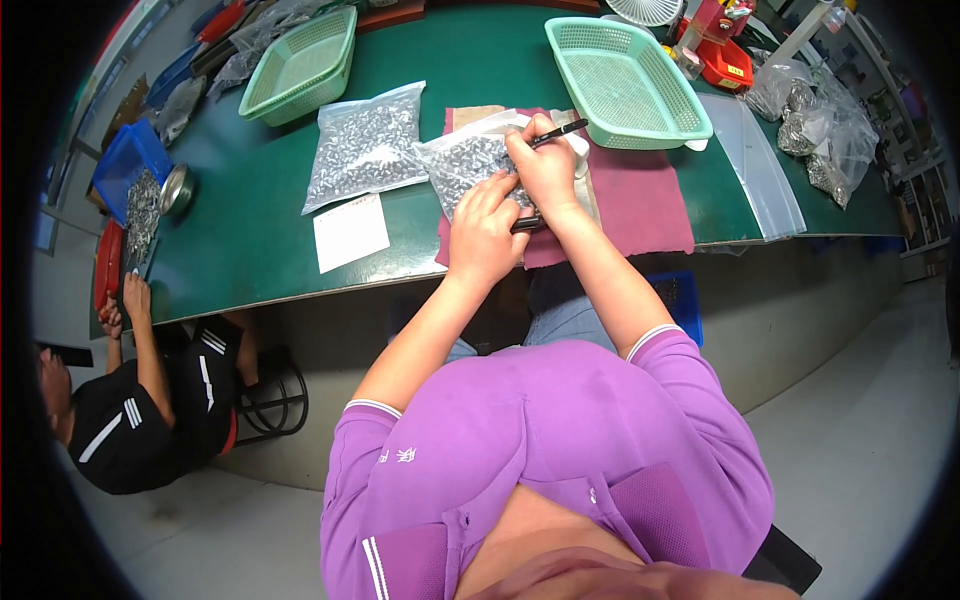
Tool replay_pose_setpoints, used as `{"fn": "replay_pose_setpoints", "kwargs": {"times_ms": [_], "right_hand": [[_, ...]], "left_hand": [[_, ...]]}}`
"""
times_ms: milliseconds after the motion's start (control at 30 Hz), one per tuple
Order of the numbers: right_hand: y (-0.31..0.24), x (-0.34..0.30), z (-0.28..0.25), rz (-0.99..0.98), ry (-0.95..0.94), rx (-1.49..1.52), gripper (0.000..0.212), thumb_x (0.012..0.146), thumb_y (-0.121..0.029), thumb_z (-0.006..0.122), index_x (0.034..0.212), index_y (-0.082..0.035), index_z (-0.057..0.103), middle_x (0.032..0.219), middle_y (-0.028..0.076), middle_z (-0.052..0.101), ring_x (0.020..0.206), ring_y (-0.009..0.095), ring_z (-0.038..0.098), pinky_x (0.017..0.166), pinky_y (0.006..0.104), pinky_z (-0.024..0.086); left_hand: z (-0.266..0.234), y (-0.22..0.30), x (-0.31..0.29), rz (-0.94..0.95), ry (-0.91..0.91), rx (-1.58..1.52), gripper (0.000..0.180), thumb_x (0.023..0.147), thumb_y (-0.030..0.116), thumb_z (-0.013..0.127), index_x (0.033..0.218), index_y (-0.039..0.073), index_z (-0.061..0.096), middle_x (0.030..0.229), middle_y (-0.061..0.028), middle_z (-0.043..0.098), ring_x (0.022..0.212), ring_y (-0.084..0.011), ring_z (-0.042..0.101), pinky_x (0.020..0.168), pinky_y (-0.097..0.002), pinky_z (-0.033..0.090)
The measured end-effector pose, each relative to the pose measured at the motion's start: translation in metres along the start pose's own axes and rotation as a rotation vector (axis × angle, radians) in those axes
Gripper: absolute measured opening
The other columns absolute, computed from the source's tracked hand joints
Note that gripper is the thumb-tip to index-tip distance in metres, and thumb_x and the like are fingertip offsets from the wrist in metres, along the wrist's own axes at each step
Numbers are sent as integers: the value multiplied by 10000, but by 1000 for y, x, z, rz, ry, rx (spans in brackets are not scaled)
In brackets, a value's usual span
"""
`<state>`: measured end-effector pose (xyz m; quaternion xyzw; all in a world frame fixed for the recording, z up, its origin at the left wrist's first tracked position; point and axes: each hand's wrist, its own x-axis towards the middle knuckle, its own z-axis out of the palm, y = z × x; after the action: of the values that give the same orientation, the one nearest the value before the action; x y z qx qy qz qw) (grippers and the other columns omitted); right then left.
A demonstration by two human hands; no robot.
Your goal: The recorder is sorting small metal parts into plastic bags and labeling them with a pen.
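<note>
My right hand (545, 170) grips a slim black pen (562, 133) over the right part of a clear plastic bag (462, 168) full of small silvery metal parts. The pen's tip is hidden by the fingers. On the near side of this bag lies my left hand (487, 228), fingers stretched over the plastic and pressing on it. A short black cylinder (527, 223) sits by its thumb, under the right wrist; I cannot tell whether it is held. A second, fuller bag of metal parts (366, 145) is to the left, with a white paper slip (351, 233) in front of it.
The bag under my hands rests on a maroon cloth (640, 205) on the green table (250, 225). Light green baskets (570, 75) (350, 60) stand behind. Clear plastic sheets (755, 165) and bagged parts (825, 140) lie right. A co-worker (150, 400) sits left by a blue bin (128, 170).
</note>
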<state>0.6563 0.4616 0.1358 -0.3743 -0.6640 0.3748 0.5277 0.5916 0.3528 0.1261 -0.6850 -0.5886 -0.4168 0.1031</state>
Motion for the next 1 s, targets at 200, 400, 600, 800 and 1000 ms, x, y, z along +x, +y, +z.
{"fn": "replay_pose_setpoints", "kwargs": {"times_ms": [200,400,600,800,1000], "right_hand": [[0,-1,-3,-29,-2,-31,208,722,-115,589,624,-47,419,515,47,454,489,137,450,502,305,394],[-4,-3,-2,-106,110,120,235,735,-103,633,623,-44,435,553,19,486,527,91,451,498,263,383],[-10,-15,-9,-22,10,130,301,739,-159,691,608,-33,451,580,23,515,540,84,454,499,253,381],[-6,-16,-6,-76,-19,85,296,737,-152,686,600,-38,449,542,19,503,515,82,446,482,261,376],[-7,-16,-5,-55,-50,87,293,736,-147,679,594,-43,444,526,17,496,501,81,440,470,263,372]], "left_hand": [[0,0,-1,-7,-7,-14,137,675,111,633,664,9,542,1072,-124,574,1078,-287,510,907,-417,382],[-3,-2,-11,30,19,-34,154,687,101,633,646,7,517,1100,-119,563,1099,-288,497,924,-434,370],[-10,0,-24,55,-5,-36,177,707,104,630,629,12,500,1139,-120,547,1136,-284,470,936,-445,362],[-10,-3,-24,51,-1,-46,186,700,105,638,623,13,496,1149,-121,543,1136,-281,470,942,-443,357],[-10,-3,-25,69,46,-71,198,690,102,645,618,7,486,1108,-125,555,1091,-299,498,904,-438,388]]}}
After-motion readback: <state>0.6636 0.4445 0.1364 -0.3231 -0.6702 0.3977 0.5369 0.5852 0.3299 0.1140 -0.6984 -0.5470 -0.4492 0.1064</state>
